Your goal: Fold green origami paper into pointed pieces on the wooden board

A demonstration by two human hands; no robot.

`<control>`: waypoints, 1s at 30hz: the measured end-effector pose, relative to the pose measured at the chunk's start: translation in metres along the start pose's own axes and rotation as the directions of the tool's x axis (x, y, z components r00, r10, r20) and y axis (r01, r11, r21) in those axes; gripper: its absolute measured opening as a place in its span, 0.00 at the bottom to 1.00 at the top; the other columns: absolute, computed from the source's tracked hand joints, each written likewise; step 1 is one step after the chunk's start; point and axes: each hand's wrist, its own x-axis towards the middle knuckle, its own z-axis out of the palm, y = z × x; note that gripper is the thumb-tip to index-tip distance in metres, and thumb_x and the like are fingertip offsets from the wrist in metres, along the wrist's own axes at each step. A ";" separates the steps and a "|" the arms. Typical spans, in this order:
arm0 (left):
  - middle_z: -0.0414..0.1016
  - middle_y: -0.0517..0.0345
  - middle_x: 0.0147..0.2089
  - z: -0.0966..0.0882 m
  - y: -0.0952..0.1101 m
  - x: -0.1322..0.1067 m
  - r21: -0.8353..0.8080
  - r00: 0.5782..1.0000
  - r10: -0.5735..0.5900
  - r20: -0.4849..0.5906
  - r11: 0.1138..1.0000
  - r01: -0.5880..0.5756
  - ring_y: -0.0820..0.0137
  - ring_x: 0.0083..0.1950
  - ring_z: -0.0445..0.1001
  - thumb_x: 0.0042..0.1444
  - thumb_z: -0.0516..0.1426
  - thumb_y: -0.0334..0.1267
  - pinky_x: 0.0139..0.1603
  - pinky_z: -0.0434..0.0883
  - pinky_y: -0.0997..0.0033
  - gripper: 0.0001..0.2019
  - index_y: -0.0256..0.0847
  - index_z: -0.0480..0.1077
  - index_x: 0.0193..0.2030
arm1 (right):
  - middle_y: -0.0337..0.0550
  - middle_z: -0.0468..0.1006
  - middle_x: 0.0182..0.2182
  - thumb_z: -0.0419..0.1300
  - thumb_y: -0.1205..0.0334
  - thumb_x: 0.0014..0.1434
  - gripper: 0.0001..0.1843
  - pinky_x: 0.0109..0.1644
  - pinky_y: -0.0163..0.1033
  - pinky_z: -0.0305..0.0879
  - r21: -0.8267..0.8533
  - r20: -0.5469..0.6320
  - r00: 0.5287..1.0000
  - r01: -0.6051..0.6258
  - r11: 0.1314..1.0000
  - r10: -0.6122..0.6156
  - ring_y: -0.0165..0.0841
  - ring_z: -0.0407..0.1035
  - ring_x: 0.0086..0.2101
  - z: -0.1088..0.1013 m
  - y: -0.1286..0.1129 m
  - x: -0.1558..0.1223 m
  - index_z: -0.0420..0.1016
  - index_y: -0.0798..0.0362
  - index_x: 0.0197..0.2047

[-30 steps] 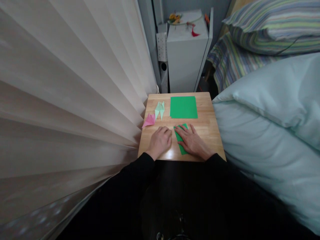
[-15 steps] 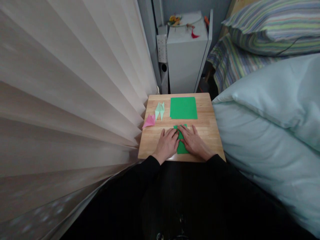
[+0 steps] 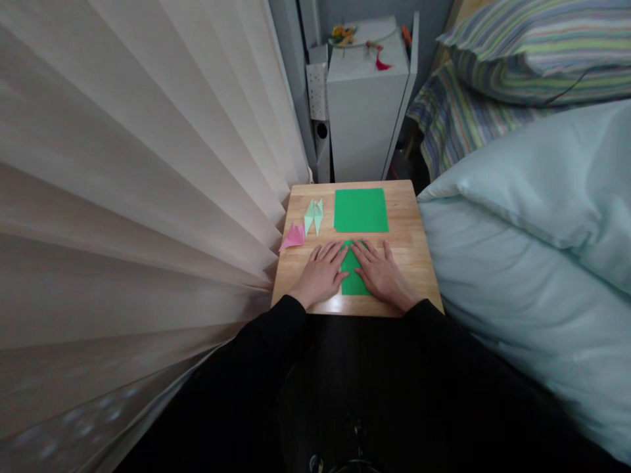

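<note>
A folded sheet of green paper (image 3: 353,279) lies flat near the front of the small wooden table. My left hand (image 3: 323,272) rests palm down over its left edge, fingers stretched out. Over the right side, my right hand (image 3: 378,268) lies flat with its fingers spread on the paper. Parts of the sheet's edges are hidden under both hands. Beyond them is a stack of green paper (image 3: 361,210). To its left sit a pale green origami piece (image 3: 314,215) and a pink origami piece (image 3: 294,236).
The wooden table (image 3: 419,263) stands between a pleated curtain (image 3: 172,197) on the left and a bed with a pale blue quilt (image 3: 517,243) on the right. A white cabinet (image 3: 365,125) is behind it, with small ornaments and a red tassel (image 3: 381,62) on top.
My hands have moved apart, the left one shifting left with its fingers straighter. More of the green paper shows between them, and it sits slightly further left.
</note>
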 end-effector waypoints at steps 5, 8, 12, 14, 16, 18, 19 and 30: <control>0.51 0.43 0.81 -0.007 -0.009 0.002 -0.021 0.995 0.026 0.094 0.999 -0.024 0.54 0.82 0.49 0.71 0.53 0.45 0.79 0.50 0.44 0.32 0.38 0.53 0.78 | 0.54 0.53 0.77 0.42 0.59 0.75 0.32 0.75 0.74 0.33 -0.015 0.000 1.000 0.002 1.000 -0.002 0.48 0.46 0.76 0.000 0.000 0.000 0.52 0.58 0.78; 0.50 0.43 0.81 -0.007 -0.010 0.002 -0.025 0.994 0.024 0.108 0.999 -0.021 0.54 0.82 0.48 0.71 0.53 0.46 0.79 0.49 0.44 0.33 0.38 0.52 0.78 | 0.55 0.53 0.77 0.43 0.57 0.75 0.32 0.75 0.74 0.34 -0.027 -0.010 1.000 -0.008 1.000 0.008 0.49 0.46 0.76 0.000 -0.002 0.000 0.53 0.58 0.78; 0.50 0.39 0.81 -0.005 -0.010 0.001 -0.019 0.997 0.029 0.077 0.999 -0.027 0.53 0.82 0.49 0.71 0.53 0.45 0.79 0.50 0.43 0.32 0.38 0.53 0.78 | 0.62 0.51 0.77 0.44 0.54 0.75 0.34 0.75 0.72 0.36 -0.039 -0.043 0.998 -0.051 0.998 0.050 0.51 0.46 0.76 -0.001 -0.006 -0.001 0.55 0.64 0.77; 0.51 0.37 0.81 -0.004 -0.011 0.001 -0.013 0.998 0.032 0.058 0.999 -0.031 0.52 0.81 0.50 0.70 0.55 0.45 0.78 0.52 0.44 0.32 0.37 0.55 0.77 | 0.64 0.50 0.77 0.44 0.52 0.75 0.35 0.75 0.72 0.36 -0.040 -0.057 0.996 -0.064 0.997 0.062 0.52 0.46 0.76 0.000 -0.007 -0.002 0.54 0.66 0.76; 0.53 0.35 0.80 -0.005 -0.011 0.001 -0.009 0.998 0.035 0.042 0.999 -0.034 0.51 0.81 0.51 0.69 0.56 0.45 0.78 0.53 0.44 0.32 0.37 0.56 0.76 | 0.65 0.50 0.77 0.44 0.51 0.75 0.36 0.75 0.73 0.35 -0.039 -0.062 0.996 -0.061 0.997 0.059 0.52 0.46 0.75 0.001 -0.007 -0.002 0.54 0.66 0.77; 0.54 0.35 0.79 -0.005 -0.011 0.002 -0.007 0.999 0.038 0.036 0.999 -0.038 0.51 0.81 0.52 0.69 0.57 0.45 0.78 0.53 0.44 0.32 0.37 0.57 0.76 | 0.64 0.51 0.77 0.43 0.51 0.75 0.36 0.75 0.73 0.35 -0.037 -0.064 0.996 -0.056 0.998 0.053 0.52 0.47 0.75 0.002 -0.006 -0.002 0.54 0.66 0.77; 0.54 0.35 0.79 -0.006 -0.011 0.002 -0.006 0.999 0.039 0.037 0.999 -0.039 0.51 0.80 0.52 0.69 0.57 0.45 0.78 0.53 0.45 0.32 0.36 0.57 0.76 | 0.64 0.51 0.76 0.43 0.51 0.75 0.36 0.75 0.74 0.35 -0.037 -0.065 0.997 -0.054 0.998 0.051 0.52 0.47 0.75 0.002 -0.006 -0.002 0.54 0.66 0.77; 0.55 0.35 0.79 -0.003 -0.012 0.002 -0.051 0.999 0.027 0.032 0.998 -0.026 0.51 0.80 0.53 0.68 0.56 0.45 0.79 0.53 0.46 0.33 0.32 0.56 0.75 | 0.63 0.52 0.76 0.42 0.53 0.75 0.35 0.75 0.74 0.32 -0.064 -0.061 0.997 -0.048 0.997 0.044 0.51 0.47 0.75 -0.001 -0.009 -0.002 0.52 0.65 0.77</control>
